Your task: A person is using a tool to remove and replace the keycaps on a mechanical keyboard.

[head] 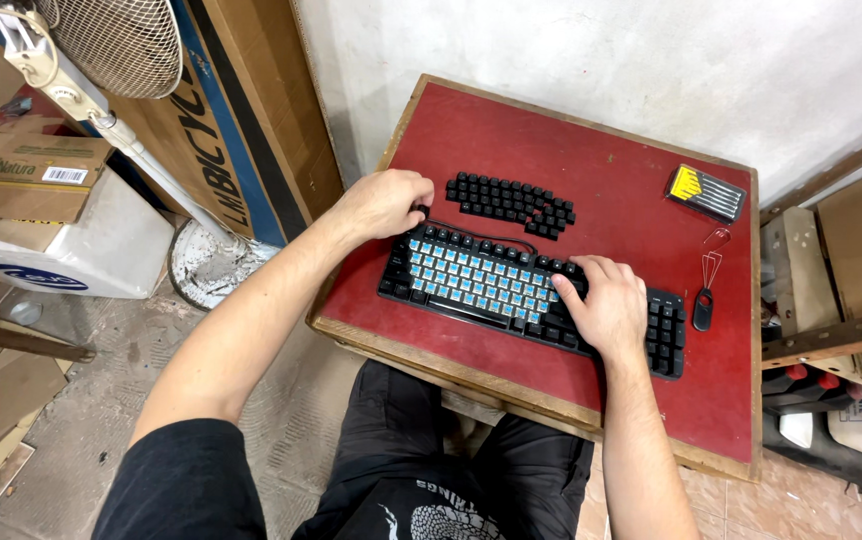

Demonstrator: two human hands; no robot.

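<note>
A black keyboard (471, 285) lies slanted on a small red-topped table (591, 180). Many of its keycaps are off, showing blue switches. My left hand (386, 203) is closed at the keyboard's far left corner, by the black cable (481, 236); whether it grips anything I cannot tell. My right hand (606, 305) rests palm down on the right part of the keyboard, fingers spread over the keys. Several removed black keycaps (511, 203) lie in rows just behind the keyboard.
A wire keycap puller (706, 290) and a small yellow-and-black tool case (707, 192) lie at the table's right. A standing fan (111, 45) and cardboard boxes (21, 170) are to the left, more boxes to the right. A white wall is behind the table.
</note>
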